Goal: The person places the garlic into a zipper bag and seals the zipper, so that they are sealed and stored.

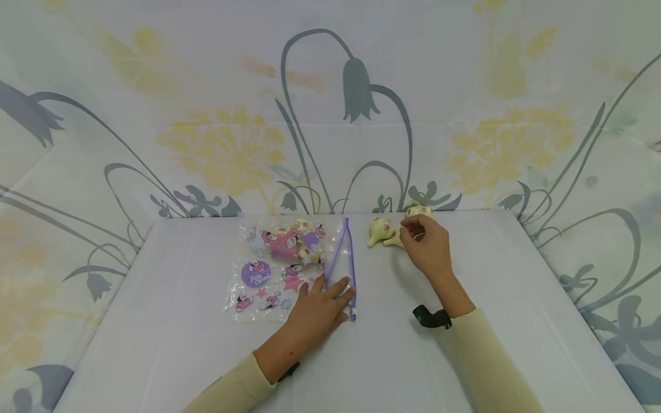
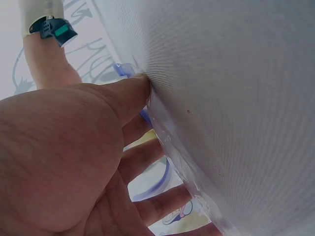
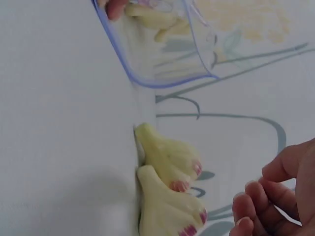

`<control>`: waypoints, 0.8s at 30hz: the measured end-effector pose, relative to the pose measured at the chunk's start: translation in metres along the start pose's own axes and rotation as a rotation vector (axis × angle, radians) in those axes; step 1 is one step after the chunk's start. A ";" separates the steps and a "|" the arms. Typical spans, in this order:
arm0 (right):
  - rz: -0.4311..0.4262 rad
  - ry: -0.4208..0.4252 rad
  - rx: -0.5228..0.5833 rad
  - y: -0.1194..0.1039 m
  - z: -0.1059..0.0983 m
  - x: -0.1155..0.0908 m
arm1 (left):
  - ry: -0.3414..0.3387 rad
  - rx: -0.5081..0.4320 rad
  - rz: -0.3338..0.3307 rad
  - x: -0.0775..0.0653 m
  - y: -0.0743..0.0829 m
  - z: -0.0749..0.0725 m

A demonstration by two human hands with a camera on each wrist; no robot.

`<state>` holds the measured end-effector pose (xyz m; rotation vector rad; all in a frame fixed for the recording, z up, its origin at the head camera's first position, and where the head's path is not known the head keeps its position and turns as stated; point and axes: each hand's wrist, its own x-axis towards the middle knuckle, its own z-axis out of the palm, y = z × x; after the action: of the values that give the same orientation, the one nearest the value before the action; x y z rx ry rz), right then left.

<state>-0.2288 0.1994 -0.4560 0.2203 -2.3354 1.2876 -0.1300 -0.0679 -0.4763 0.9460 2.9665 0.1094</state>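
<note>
My left hand (image 1: 319,310), fingers spread and straight, rests on a clear zip bag (image 1: 248,298) by its purple-edged mouth. In the left wrist view the thumb (image 2: 133,96) touches the bag's edge. Pale garlic bulbs (image 1: 304,252) show through the bag's pink and purple print. My right hand (image 1: 427,244) hovers beside loose garlic, fingers loosely curled with nothing between them. One garlic bulb (image 1: 381,229) lies left of that hand; more garlic (image 1: 419,210) is partly hidden behind it. In the right wrist view, two bulbs (image 3: 170,157) with pink-marked bases lie side by side.
A white cloth covers the table (image 1: 170,344). Behind it rises a floral curtain (image 1: 330,143), with more patterned cloth along both sides. Each wrist wears a dark camera strap, the right one (image 1: 431,317) jutting out to the left.
</note>
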 end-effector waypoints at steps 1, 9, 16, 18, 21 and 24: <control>0.015 0.030 -0.018 0.002 -0.003 0.001 | -0.001 -0.005 0.000 0.000 0.000 0.000; 0.176 0.097 -0.119 0.017 -0.018 0.004 | -0.029 -0.036 -0.013 0.001 -0.001 -0.002; 0.343 0.020 -0.171 0.032 -0.013 0.001 | -0.020 -0.041 -0.013 0.001 -0.001 -0.001; 0.372 0.003 -0.184 0.035 -0.010 0.001 | -0.004 -0.036 -0.009 0.000 -0.002 0.000; 0.409 -0.005 -0.181 0.037 -0.007 0.000 | 0.019 -0.032 0.000 0.000 -0.002 0.001; 0.437 -0.017 -0.183 0.038 -0.004 0.000 | 0.021 -0.038 0.000 0.000 -0.003 0.001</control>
<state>-0.2407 0.2236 -0.4831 -0.3590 -2.5881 1.2464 -0.1313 -0.0699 -0.4779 0.9460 2.9723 0.1764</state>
